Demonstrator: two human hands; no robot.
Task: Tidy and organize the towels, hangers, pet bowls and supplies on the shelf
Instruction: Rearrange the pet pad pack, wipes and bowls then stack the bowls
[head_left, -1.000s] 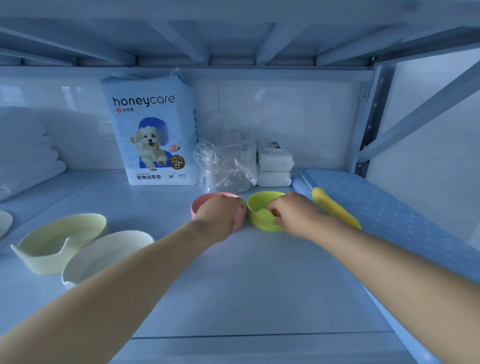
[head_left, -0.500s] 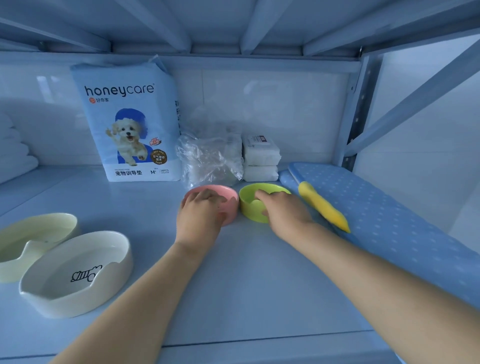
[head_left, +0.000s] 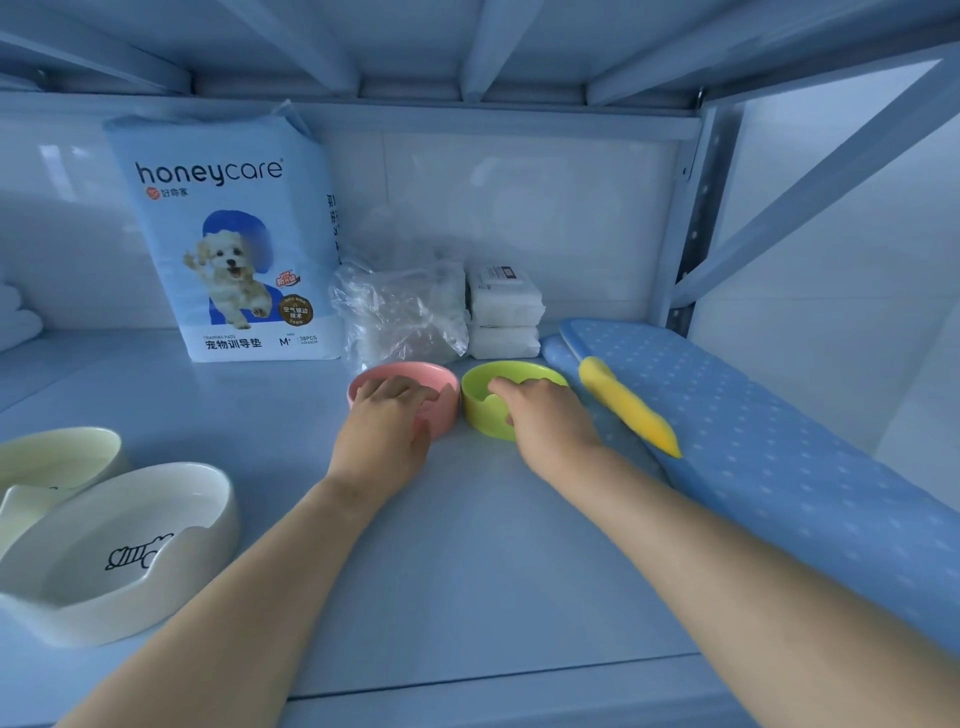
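Observation:
A small pink bowl (head_left: 441, 387) and a small green bowl (head_left: 480, 410) stand side by side on the shelf (head_left: 467, 545), in front of the supplies. My left hand (head_left: 387, 428) lies over the near rim of the pink bowl, fingers curled into it. The green bowl's near rim is gripped by my right hand (head_left: 545, 421). Two larger cream pet bowls (head_left: 119, 545) (head_left: 57, 457) sit at the left, one printed with a bone. White folded towels (head_left: 15, 317) show at the far left edge.
A honeycare pet pad pack (head_left: 234, 244) stands at the back, beside a clear plastic bag (head_left: 400, 312) and two stacked white packs (head_left: 504, 312). A blue dotted ironing board (head_left: 753, 441) with a yellow item (head_left: 628, 405) lies at the right, by the shelf post (head_left: 696, 223).
Both hands have shifted from the tops of the small bowls to their near rims. The view has moved closer and to the left, so the cream bowls look larger.

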